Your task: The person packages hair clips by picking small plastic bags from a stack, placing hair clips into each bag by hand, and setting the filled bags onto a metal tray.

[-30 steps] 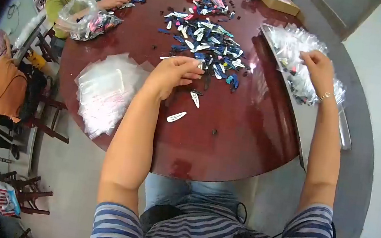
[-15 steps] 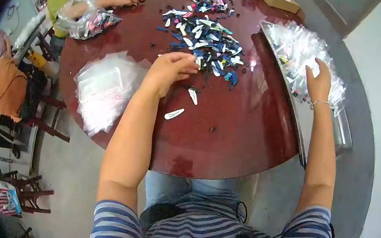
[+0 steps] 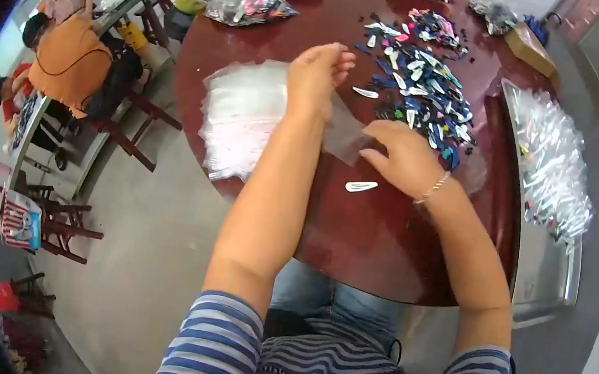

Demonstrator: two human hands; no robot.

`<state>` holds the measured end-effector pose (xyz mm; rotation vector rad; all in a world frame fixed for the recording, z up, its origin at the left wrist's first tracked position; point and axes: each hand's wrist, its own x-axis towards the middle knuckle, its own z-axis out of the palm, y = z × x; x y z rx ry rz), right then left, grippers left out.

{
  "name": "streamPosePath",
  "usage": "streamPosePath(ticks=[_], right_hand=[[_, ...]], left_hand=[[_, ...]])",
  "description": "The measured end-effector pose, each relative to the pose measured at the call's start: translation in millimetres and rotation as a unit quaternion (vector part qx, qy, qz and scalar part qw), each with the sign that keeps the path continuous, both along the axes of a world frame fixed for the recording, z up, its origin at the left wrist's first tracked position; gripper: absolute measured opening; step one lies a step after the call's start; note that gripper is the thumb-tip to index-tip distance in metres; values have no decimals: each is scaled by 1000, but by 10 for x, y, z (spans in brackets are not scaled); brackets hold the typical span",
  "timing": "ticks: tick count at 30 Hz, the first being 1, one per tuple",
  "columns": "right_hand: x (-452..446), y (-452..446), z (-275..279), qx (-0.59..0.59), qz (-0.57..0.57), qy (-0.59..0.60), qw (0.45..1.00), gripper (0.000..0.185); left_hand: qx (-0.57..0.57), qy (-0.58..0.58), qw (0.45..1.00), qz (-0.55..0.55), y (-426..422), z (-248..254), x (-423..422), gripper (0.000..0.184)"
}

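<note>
Plastic bag (image 3: 344, 135), clear, right of bag stack (image 3: 241, 115). Right hand (image 3: 403, 161) parted, thumb apart from forefinger at bag's right edge; left hand (image 3: 319, 78) curled, cannot tell its grip. Best pinch bag lightly, keep uncreased, clear of white snap clip (image 3: 361, 186) on near side.

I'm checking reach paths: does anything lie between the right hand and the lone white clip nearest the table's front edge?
Nothing visible does: between the right hand and the white clip only tabletop shows. The clear bag stops short of the clip.
</note>
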<state>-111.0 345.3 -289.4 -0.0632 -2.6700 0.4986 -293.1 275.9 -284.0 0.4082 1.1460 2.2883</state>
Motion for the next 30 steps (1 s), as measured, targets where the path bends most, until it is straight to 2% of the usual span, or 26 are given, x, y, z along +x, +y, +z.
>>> streamPosePath(ticks=[2, 4, 5, 7, 8, 15, 19, 20, 21, 23, 25, 27, 30], right_hand=[[-201, -74, -112, 16, -9, 4, 1000, 27], [-357, -115, -168, 31, -97, -3, 995, 26], [-411, -121, -170, 30, -92, -1, 995, 26], [-484, -108, -168, -8, -153, -67, 986, 23], [-510, -39, -264, 1, -137, -13, 991, 20], [-423, 85, -353, -44, -101, 74, 991, 13], [-333, 274, -218, -105, -124, 227, 960, 10], [-301, 346, -167, -118, -145, 231, 955, 11], [-263, 419, -118, -132, -163, 237, 949, 11], [-182, 475, 13, -208, -204, 226, 929, 11], [-156, 622, -3, -290, -184, 224, 912, 12], [-113, 592, 87, -337, -166, 226, 899, 13], [-117, 563, 123, -355, -166, 230, 891, 17]], left_hand=[[-2, -3, 1000, -18, 20, -10, 16, 15], [2, 10, 1000, -21, 33, -13, 58, 13], [-2, 18, 1000, -25, 34, -12, 64, 13], [-5, 18, 999, -28, 42, -16, 80, 13], [-7, 17, 999, -35, 47, -17, 82, 14], [-37, 42, 997, -47, 51, -33, 93, 17], [-117, 138, 977, -113, 66, 20, 203, 23], [-146, 179, 963, -138, 71, 9, 230, 26], [-148, 185, 962, -137, 82, 2, 262, 26], [-134, 277, 937, -163, 45, 39, 347, 28], [-126, 326, 924, -156, 63, -10, 387, 23], [-212, 418, 875, -124, 75, -54, 335, 19], [-264, 432, 860, -70, 86, -44, 340, 16]])
